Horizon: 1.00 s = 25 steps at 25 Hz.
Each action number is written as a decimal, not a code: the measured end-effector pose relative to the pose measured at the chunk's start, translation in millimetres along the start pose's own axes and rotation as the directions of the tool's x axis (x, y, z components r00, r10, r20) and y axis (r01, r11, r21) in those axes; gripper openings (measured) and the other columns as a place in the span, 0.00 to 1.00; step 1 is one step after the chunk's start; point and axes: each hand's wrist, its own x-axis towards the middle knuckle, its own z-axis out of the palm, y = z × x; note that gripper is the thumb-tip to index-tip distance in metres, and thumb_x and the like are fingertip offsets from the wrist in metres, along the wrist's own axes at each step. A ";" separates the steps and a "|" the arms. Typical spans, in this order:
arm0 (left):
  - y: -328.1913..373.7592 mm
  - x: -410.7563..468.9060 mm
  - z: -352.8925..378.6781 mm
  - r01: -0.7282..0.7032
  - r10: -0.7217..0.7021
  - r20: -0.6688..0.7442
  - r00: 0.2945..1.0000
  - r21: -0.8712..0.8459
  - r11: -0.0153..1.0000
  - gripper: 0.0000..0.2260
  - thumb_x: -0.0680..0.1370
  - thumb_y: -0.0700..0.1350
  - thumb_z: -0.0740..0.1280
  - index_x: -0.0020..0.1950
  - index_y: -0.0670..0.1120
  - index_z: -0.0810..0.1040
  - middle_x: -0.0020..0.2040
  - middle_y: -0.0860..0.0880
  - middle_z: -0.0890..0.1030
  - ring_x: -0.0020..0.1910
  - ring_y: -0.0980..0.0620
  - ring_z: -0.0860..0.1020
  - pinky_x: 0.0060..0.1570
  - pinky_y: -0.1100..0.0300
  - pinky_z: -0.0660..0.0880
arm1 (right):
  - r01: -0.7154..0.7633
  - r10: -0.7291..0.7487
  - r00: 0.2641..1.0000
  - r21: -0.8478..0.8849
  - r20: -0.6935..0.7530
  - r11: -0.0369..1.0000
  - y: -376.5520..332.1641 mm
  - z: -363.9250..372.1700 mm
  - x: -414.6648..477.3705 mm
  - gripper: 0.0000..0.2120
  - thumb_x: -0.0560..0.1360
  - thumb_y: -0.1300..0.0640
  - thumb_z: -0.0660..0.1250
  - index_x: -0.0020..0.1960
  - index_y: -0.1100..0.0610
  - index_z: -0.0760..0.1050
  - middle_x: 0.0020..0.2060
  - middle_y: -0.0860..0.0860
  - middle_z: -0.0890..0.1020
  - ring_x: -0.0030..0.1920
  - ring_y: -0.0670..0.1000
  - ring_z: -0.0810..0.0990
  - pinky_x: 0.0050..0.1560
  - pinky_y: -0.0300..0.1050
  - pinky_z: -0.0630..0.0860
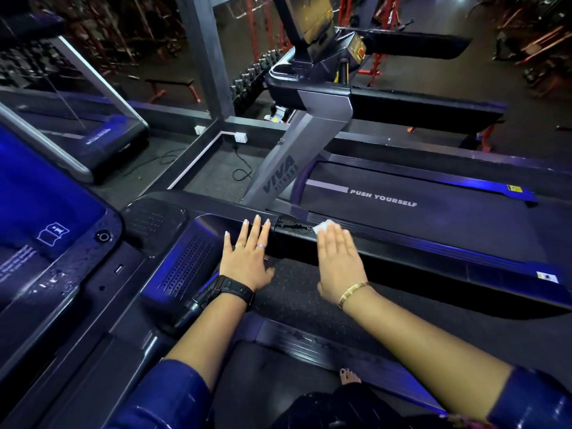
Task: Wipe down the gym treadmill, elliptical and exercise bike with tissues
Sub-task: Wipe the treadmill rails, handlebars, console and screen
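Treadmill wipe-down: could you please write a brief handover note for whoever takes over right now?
Left hand: flat, fingers straight, resting on the front cover.
Right hand: flat, pressing the white tissue onto the near side rail.
Done: unclear; droplets sit on the rail beside the tissue.
Left: wipe those droplets and the rail; elliptical and bike are not in view.

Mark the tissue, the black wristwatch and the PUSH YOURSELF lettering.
tissue (322,226): head view, its exposed white corner.
black wristwatch (234,288): head view, middle of its band.
PUSH YOURSELF lettering (394,201): head view, on the word YOURSELF.
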 end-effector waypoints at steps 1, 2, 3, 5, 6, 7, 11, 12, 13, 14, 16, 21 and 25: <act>-0.2 0.0 0.3 -0.001 0.001 -0.001 1.000 -0.001 1.000 0.46 0.76 0.61 0.63 0.78 0.50 0.32 0.79 0.49 0.35 0.79 0.48 0.39 0.75 0.40 0.43 | 0.098 -0.098 0.995 0.058 0.008 0.994 -3.3 -5.2 10.9 0.50 0.73 0.46 0.65 0.76 0.63 0.32 0.76 0.62 0.38 0.77 0.60 0.37 0.76 0.56 0.37; -0.6 -0.1 0.4 -0.001 0.001 -0.002 1.000 0.000 1.000 0.47 0.76 0.62 0.63 0.78 0.49 0.31 0.79 0.49 0.35 0.79 0.48 0.40 0.75 0.40 0.43 | 0.192 -0.194 0.981 0.098 0.014 0.977 -5.0 -9.8 20.4 0.50 0.72 0.46 0.65 0.77 0.61 0.34 0.77 0.60 0.37 0.77 0.58 0.36 0.76 0.55 0.36; -0.8 0.1 0.5 -0.002 0.002 0.000 1.000 0.001 1.000 0.47 0.76 0.62 0.63 0.77 0.49 0.30 0.79 0.49 0.35 0.79 0.48 0.39 0.75 0.40 0.43 | 0.276 -0.278 0.961 0.083 0.013 0.958 -4.3 -13.6 27.2 0.49 0.72 0.46 0.65 0.78 0.60 0.34 0.77 0.58 0.37 0.77 0.55 0.35 0.75 0.56 0.34; -0.4 0.8 1.3 -0.002 0.002 0.003 1.000 0.008 1.000 0.47 0.76 0.63 0.62 0.75 0.49 0.27 0.79 0.48 0.35 0.79 0.48 0.39 0.75 0.40 0.43 | 0.338 -0.339 0.941 -0.049 -0.007 0.940 4.1 -15.0 30.8 0.48 0.74 0.45 0.64 0.78 0.58 0.34 0.77 0.55 0.36 0.77 0.53 0.37 0.72 0.58 0.29; -0.3 0.8 1.1 -0.001 0.001 0.004 1.000 0.010 1.000 0.47 0.76 0.63 0.62 0.74 0.49 0.27 0.79 0.48 0.35 0.79 0.47 0.39 0.75 0.40 0.43 | 0.294 -0.297 0.955 -0.091 -0.021 0.952 8.5 -14.8 26.2 0.48 0.74 0.45 0.63 0.77 0.59 0.34 0.77 0.55 0.38 0.78 0.53 0.39 0.71 0.59 0.28; -0.1 1.1 0.9 -0.001 0.001 0.006 1.000 0.008 1.000 0.48 0.76 0.63 0.62 0.73 0.49 0.26 0.79 0.48 0.34 0.79 0.47 0.39 0.75 0.39 0.43 | 0.213 -0.216 0.976 -0.097 -0.019 0.972 11.7 -13.4 18.2 0.48 0.75 0.44 0.63 0.77 0.60 0.33 0.78 0.57 0.39 0.78 0.55 0.41 0.71 0.59 0.27; -0.2 3.7 0.2 0.001 -0.001 0.029 1.000 -0.013 1.000 0.47 0.76 0.62 0.62 0.77 0.50 0.29 0.79 0.49 0.34 0.79 0.48 0.39 0.75 0.40 0.44 | 0.011 -0.002 0.997 -0.129 0.072 0.992 4.0 -10.1 -8.9 0.46 0.79 0.45 0.58 0.71 0.70 0.28 0.74 0.65 0.35 0.77 0.63 0.41 0.70 0.59 0.29; 0.0 3.6 -0.5 0.003 -0.002 0.037 0.999 -0.018 1.000 0.47 0.76 0.61 0.62 0.77 0.50 0.29 0.79 0.49 0.34 0.79 0.48 0.39 0.75 0.40 0.44 | 0.038 -0.031 0.997 -0.093 0.072 0.995 -1.2 -10.6 -7.5 0.47 0.78 0.45 0.60 0.72 0.69 0.28 0.74 0.64 0.35 0.77 0.63 0.39 0.71 0.58 0.31; -0.1 3.4 -0.5 0.005 -0.004 0.044 0.999 -0.020 1.000 0.46 0.76 0.61 0.62 0.77 0.50 0.29 0.79 0.49 0.33 0.79 0.48 0.39 0.75 0.40 0.44 | 0.097 -0.096 0.993 -0.016 0.068 0.995 -6.0 -12.3 -1.5 0.48 0.77 0.46 0.62 0.74 0.66 0.29 0.75 0.61 0.35 0.77 0.60 0.37 0.72 0.57 0.32; -0.2 2.9 -0.4 0.008 -0.007 0.050 0.999 -0.021 1.000 0.46 0.76 0.60 0.62 0.76 0.50 0.28 0.78 0.50 0.32 0.79 0.48 0.38 0.75 0.40 0.44 | 0.174 -0.178 0.982 0.063 0.062 0.983 -10.5 -14.7 8.8 0.48 0.76 0.46 0.63 0.76 0.62 0.31 0.76 0.58 0.35 0.77 0.57 0.36 0.73 0.56 0.33; -0.4 2.3 -0.2 0.011 -0.009 0.063 0.998 -0.020 1.000 0.45 0.77 0.59 0.61 0.74 0.51 0.26 0.76 0.51 0.30 0.79 0.49 0.38 0.75 0.40 0.43 | 0.280 -0.289 0.956 0.128 0.058 0.951 -17.4 -20.9 35.9 0.45 0.76 0.46 0.61 0.77 0.58 0.33 0.77 0.54 0.35 0.77 0.52 0.35 0.73 0.54 0.33; 0.2 3.6 -3.0 0.028 -0.027 0.089 0.996 -0.008 1.000 0.46 0.76 0.60 0.61 0.75 0.52 0.27 0.78 0.51 0.32 0.78 0.49 0.37 0.75 0.40 0.43 | 0.213 -0.231 0.959 0.120 0.162 0.970 8.9 -27.8 76.0 0.44 0.76 0.44 0.61 0.78 0.61 0.38 0.78 0.58 0.46 0.78 0.54 0.46 0.76 0.53 0.36; 1.1 3.0 -2.6 0.043 -0.044 0.082 0.996 0.003 0.999 0.46 0.76 0.61 0.61 0.75 0.53 0.27 0.78 0.52 0.33 0.79 0.50 0.38 0.75 0.40 0.43 | 0.197 -0.188 0.959 -0.022 0.213 0.980 37.8 -19.6 36.9 0.49 0.76 0.40 0.61 0.76 0.66 0.34 0.76 0.65 0.43 0.77 0.61 0.45 0.76 0.55 0.41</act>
